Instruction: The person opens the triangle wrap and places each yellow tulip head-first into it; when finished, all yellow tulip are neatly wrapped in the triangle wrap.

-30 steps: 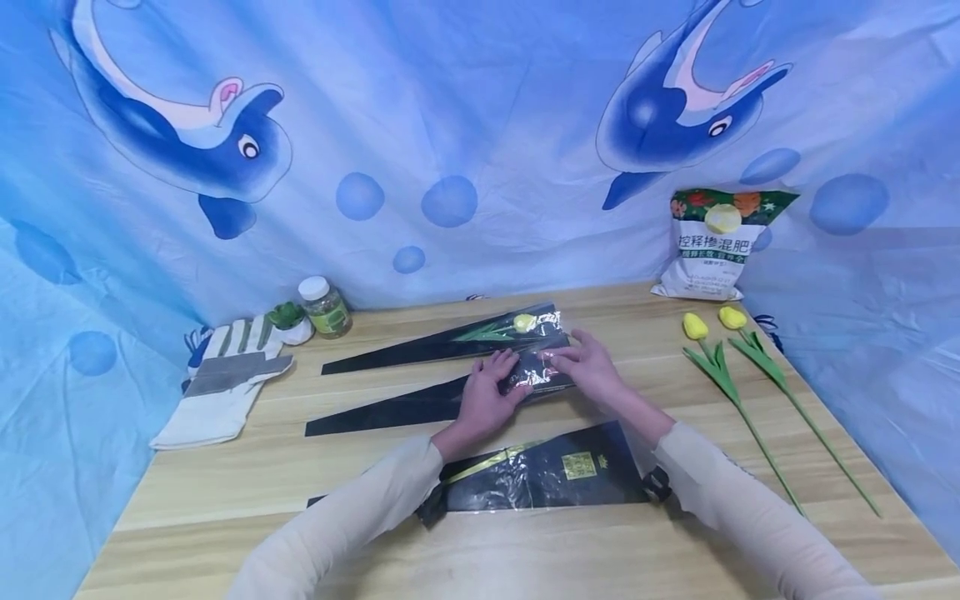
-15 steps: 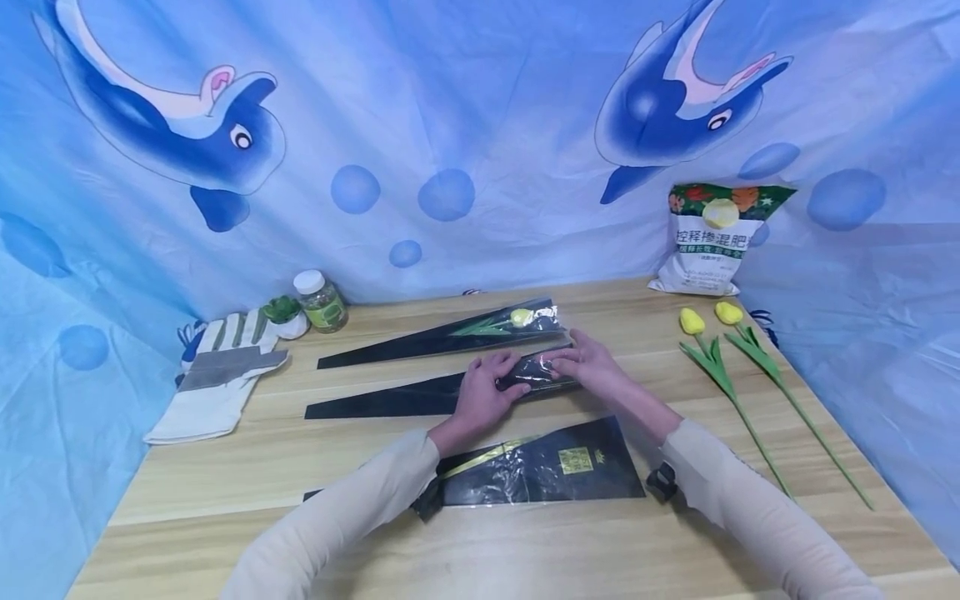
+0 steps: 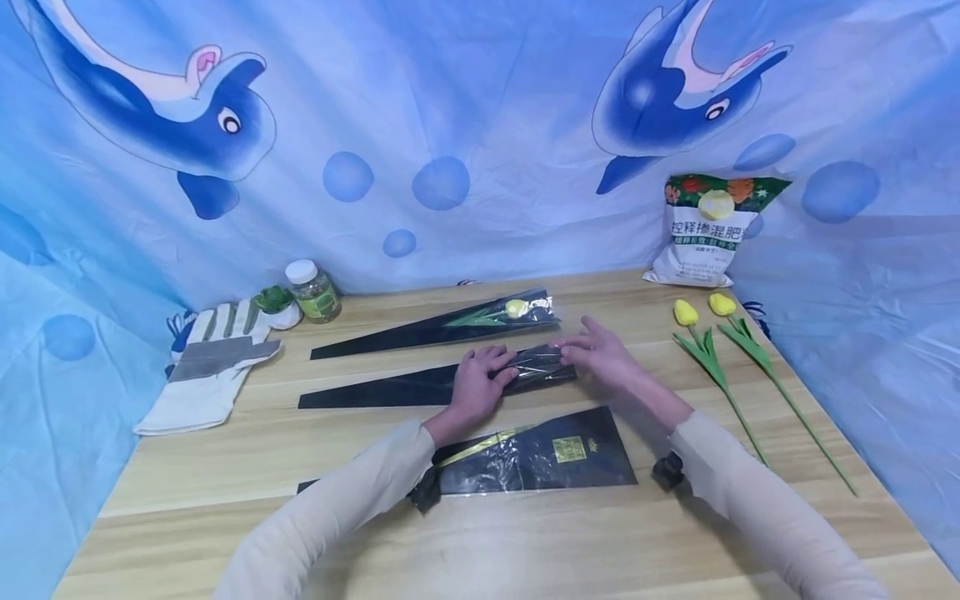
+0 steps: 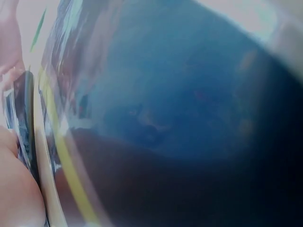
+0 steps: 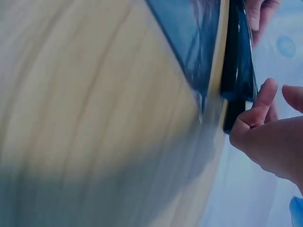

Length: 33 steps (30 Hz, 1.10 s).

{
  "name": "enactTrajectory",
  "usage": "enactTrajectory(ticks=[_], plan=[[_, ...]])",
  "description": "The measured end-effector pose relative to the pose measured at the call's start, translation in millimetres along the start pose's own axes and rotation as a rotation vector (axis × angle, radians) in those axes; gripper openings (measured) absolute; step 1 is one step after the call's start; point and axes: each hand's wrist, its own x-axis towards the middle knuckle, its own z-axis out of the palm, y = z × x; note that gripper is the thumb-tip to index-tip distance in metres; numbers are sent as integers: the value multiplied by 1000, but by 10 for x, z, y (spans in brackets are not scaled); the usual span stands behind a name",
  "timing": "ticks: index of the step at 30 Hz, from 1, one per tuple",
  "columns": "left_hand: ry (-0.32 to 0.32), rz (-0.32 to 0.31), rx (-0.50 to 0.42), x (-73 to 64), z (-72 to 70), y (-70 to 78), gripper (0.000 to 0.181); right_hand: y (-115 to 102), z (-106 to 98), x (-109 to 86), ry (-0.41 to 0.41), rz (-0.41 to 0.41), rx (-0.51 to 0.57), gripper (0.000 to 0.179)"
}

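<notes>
Three long black plastic flower sleeves lie one behind another in the head view. My left hand (image 3: 477, 385) rests on the middle sleeve (image 3: 390, 387), fingers and thumb spread over its glossy wide part. At that sleeve's wide right end my right hand (image 3: 603, 354) pinches the film, index finger raised; the right wrist view shows its bent fingers (image 5: 251, 118) right at the sleeve's edge. Inside the far sleeve (image 3: 375, 339) is a yellow tulip (image 3: 516, 308). The near sleeve (image 3: 525, 462), with gold print, lies flat and partly under my left forearm.
Two yellow tulips (image 3: 705, 350) (image 3: 757, 354) lie on the right of the wooden table (image 3: 525, 542). A fertilizer bag (image 3: 705, 233) stands at the back right. Work gloves (image 3: 213, 358), a small potted succulent (image 3: 276, 304) and a white-capped jar (image 3: 313, 292) are at the back left.
The middle sleeve's wide end looks narrower, its film folded over. My right hand has shifted slightly right with its index finger lifting, while my left hand stays on the sleeve. The head view has tilted slightly.
</notes>
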Motion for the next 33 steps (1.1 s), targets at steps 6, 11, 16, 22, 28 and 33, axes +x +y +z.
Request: enactTrajectory(ticks=[6,11,16,22,28,33], plan=[[-4,-6,-18,16,10,-2,30,-54,-305,-126,55,-41,-54,92],[4,13,-18,8,20,-30,28,-82,-669,-282,109,-60,-42,88],[30,8,-53,-11,0,-83,27,-64,-1035,-409,194,-28,-97,80],[48,10,-69,-21,-55,-106,26,47,-1437,-472,335,37,-263,62],[16,5,-65,-1,-48,-97,27,183,-1685,-556,314,127,-448,40],[5,3,-62,-2,-30,-79,28,282,-1783,-624,219,244,-481,40]])
